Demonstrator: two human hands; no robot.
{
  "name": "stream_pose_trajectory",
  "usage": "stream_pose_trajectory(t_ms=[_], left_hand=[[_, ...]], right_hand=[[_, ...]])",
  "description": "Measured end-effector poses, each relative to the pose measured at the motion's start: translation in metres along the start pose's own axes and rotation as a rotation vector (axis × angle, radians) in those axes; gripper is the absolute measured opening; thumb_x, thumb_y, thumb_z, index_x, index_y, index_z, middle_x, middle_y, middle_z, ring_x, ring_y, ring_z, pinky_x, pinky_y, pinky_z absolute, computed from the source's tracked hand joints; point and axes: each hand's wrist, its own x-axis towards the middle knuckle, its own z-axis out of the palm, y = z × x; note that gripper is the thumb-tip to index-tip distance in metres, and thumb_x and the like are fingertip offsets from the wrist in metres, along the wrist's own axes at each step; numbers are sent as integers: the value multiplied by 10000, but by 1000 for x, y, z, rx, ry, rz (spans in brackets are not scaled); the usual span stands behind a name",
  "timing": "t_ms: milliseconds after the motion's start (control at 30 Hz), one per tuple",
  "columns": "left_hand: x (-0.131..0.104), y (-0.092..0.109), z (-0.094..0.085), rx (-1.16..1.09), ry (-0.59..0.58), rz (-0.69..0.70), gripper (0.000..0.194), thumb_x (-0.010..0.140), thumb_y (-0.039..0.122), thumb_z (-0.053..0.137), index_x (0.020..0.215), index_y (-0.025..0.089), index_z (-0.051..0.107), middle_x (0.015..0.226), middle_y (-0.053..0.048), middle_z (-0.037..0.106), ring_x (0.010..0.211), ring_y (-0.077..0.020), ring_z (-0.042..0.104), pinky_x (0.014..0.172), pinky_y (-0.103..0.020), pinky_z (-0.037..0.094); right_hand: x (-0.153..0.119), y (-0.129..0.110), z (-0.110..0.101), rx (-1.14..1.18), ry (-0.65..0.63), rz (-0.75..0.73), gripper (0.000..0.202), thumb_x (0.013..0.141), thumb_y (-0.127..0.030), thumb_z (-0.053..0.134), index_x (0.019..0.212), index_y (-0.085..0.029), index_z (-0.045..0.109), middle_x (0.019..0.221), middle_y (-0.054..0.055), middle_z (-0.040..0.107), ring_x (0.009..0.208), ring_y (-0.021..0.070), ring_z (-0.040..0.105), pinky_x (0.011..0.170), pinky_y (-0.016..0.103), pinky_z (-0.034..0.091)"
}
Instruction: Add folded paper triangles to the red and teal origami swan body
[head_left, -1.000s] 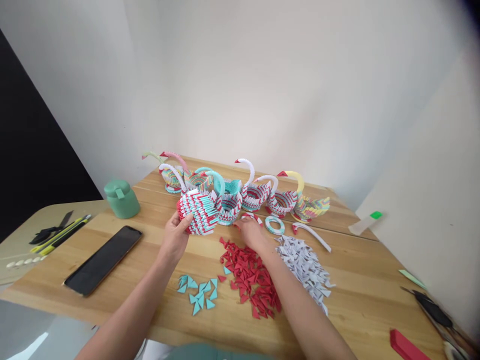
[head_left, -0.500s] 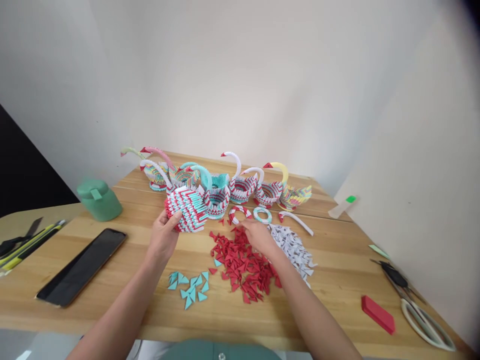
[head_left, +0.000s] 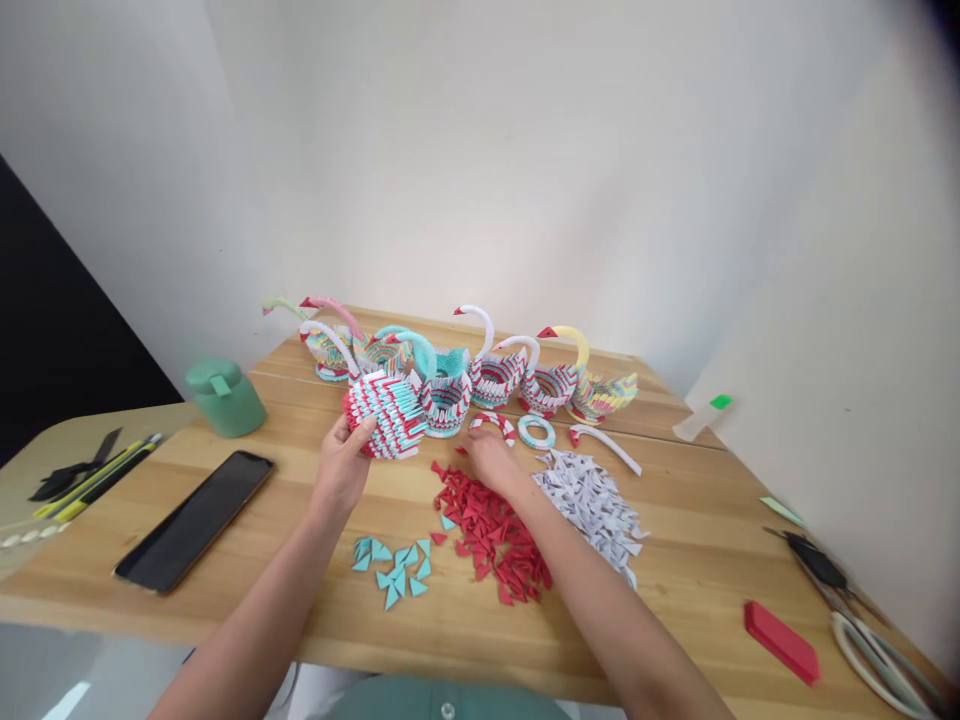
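While the left hand grips the paper model in front of the swans, the right hand bends by the red pieces, its hold impossible to tell; squeezing too hard could loosen the model.

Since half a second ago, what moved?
The right hand moved left along the near side of the red-and-white ring. I can't tell if it took hold of anything. The left hand still holds the striped paper piece, and the ring stayed put.
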Motion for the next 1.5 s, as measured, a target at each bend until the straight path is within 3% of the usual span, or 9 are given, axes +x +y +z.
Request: stream_pose_trajectory(t_ms=[167,333,467,867,1200,1500], left_hand=[[0,2,1,-20,23,-7,348,679,327,804,976,182,698,975,-56,753,928,-222,699,843,-319,530],[0,3,3,-48,19,-10,345,662,322,815,955,181,700,949,-58,759,958,-241,698,872,-334,531],[-1,4,4,-55,29,-16,360,653,312,819,962,177,696,950,-59,759,971,-246,693,870,-335,536],[-1,4,5,-77,-19,-17,356,672,299,808,978,160,690,978,-66,754,990,-253,683,871,-340,526],[2,-1,2,-91,-23,0,360,655,301,825,955,156,690,969,-68,758,932,-238,700,864,-337,528],[1,-1,4,-104,-47,-11,364,659,293,821,966,155,685,970,-66,758,967,-245,692,889,-346,518]], right_hand=[[-29,15,-17,94,-36,-48,299,761,5,452,755,-171,694,821,77,709,792,199,643,737,269,434],[-55,34,-37,300,132,23,351,801,-15,399,883,-191,691,949,57,712,885,189,645,821,291,455],[-68,34,-32,425,199,76,309,856,-83,412,937,-187,691,917,58,714,837,192,651,786,304,470],[-66,-2,-24,341,89,10,253,911,-149,477,1025,-213,694,1045,60,726,969,209,662,874,339,473],[-62,-52,-23,339,-64,-189,169,922,-138,542,978,-208,685,997,43,711,932,193,642,851,307,449],[-59,-70,-12,82,-181,-264,97,866,-252,678,925,-175,682,914,78,697,917,232,631,829,345,412]])
